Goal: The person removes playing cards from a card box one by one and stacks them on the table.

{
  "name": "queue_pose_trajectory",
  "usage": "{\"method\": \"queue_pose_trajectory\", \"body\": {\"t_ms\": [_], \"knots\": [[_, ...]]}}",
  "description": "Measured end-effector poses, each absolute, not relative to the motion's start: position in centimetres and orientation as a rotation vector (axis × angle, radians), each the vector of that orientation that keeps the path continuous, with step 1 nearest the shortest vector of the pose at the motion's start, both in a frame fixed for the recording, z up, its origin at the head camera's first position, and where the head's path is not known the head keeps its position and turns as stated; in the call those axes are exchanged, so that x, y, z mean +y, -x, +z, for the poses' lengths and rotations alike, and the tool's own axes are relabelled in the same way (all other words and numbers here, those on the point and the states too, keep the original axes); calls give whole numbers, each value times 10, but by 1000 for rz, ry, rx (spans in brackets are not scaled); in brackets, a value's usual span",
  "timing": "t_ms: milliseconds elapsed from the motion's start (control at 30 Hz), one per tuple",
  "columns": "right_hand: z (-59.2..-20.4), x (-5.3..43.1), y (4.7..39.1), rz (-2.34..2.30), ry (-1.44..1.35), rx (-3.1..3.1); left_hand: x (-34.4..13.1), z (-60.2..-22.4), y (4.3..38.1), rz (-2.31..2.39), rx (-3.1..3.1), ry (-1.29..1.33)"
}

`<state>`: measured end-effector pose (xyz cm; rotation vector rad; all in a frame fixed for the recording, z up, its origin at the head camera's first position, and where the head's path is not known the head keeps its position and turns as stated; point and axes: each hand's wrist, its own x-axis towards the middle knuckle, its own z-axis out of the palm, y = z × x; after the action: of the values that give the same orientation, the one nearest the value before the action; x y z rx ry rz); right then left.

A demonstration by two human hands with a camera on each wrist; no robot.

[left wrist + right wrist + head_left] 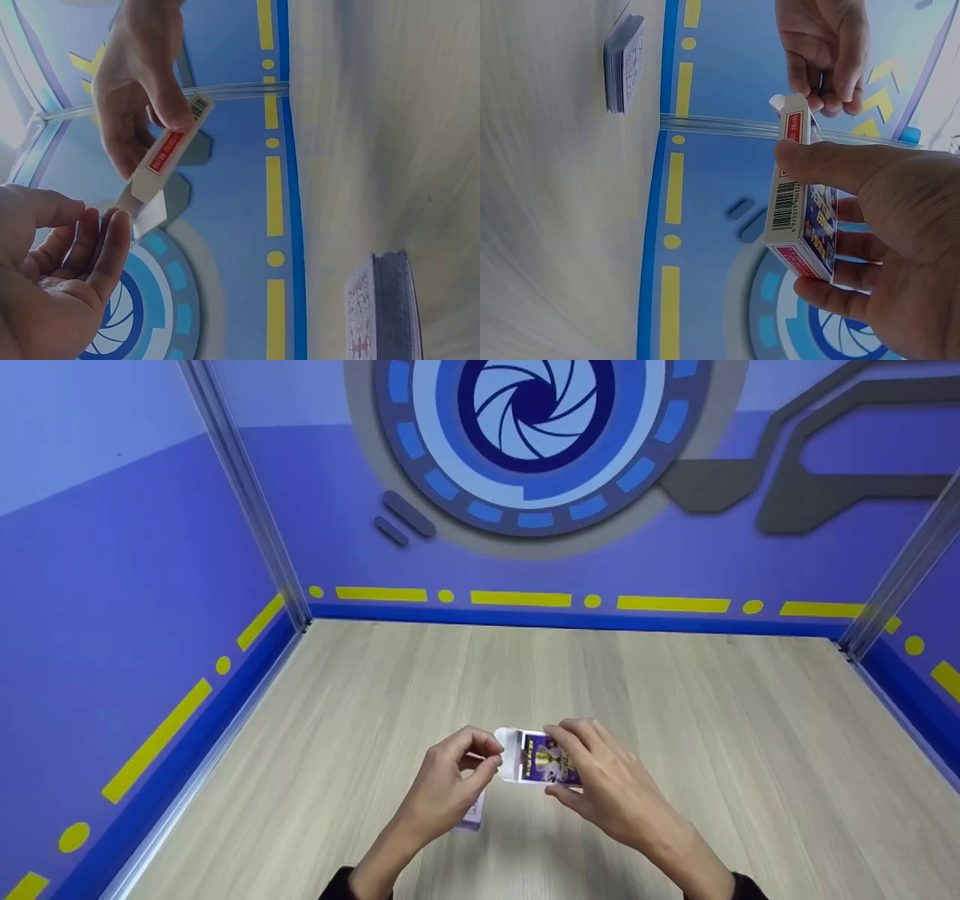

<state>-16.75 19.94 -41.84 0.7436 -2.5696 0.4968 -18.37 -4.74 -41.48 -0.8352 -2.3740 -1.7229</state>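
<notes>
My right hand [611, 780] grips a small playing-card box [786, 202] above the table, thumb on the barcode side and fingers across the other side. The box has a purple picture on its front and red labels on its narrow sides. Its white end flap [510, 754] stands out toward my left hand [454, 780]. The left fingers [112, 244] are bent right by the flap, the thumb a little apart from them, with nothing showing between. Below the left hand, a deck of cards [395, 307] with a patterned back lies on the table, partly hidden in the head view.
The light wood-grain table [675, 697] runs back to a blue printed wall [315, 510] with yellow marks along its foot. Metal corner posts [251, 502] stand at the left and right back corners.
</notes>
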Motion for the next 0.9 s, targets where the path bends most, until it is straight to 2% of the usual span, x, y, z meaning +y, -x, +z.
{"method": "queue_pose_trajectory", "body": {"t_ms": [567, 900], "knots": [[-420, 194, 165, 518, -851, -2604, -40, -434, 192, -1970, -2449, 701], [-423, 193, 166, 515, -908, -2533, -40, -437, 192, -1820, -2548, 606]]}}
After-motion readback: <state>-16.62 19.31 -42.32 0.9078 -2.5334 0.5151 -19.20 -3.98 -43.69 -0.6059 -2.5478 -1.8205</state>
